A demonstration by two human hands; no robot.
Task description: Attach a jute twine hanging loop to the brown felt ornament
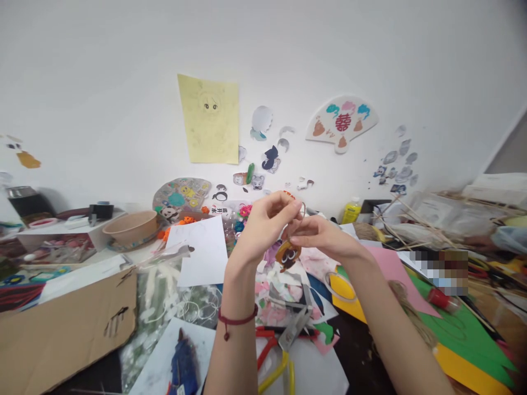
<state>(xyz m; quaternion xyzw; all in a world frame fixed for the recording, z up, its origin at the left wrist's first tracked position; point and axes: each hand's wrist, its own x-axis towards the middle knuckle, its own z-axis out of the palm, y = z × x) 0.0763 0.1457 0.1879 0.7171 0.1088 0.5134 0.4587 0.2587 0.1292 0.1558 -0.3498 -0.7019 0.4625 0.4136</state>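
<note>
White wall (123, 44): spans the upper half of the frame.
Worktop (358, 351): dark where bare; carries craft material across the lower half of the frame.
Cardboard (74, 334): brown panel, lower left.
Green sheet (473, 343): flat, lower right.
Yellow drawing sheet (212, 131): on the wall, upper frame, left of centre; two drawn eyes near its top.
Left hand (269, 222): centre of frame; thumb and fingertips pinched together on a thin cord (303, 211).
Right hand (323, 236): just beside the left; thumb and fingers closed at the upper edge of a brown charm (289, 257).
Fan-shaped plaque (343, 123): on the wall, upper right of centre; red character in its middle.
Scissors (295, 326): lower centre; metal blades angled toward the upper right.
Blue glue gun (184, 362): bottom edge, left of centre, on a white sheet (150, 365).
Charm position: raised above the worktop, frame centre; large eyes visible.
Bracelet (239, 318): dark red, around the left wrist.
Cord form: narrow loop between the hands.
</note>
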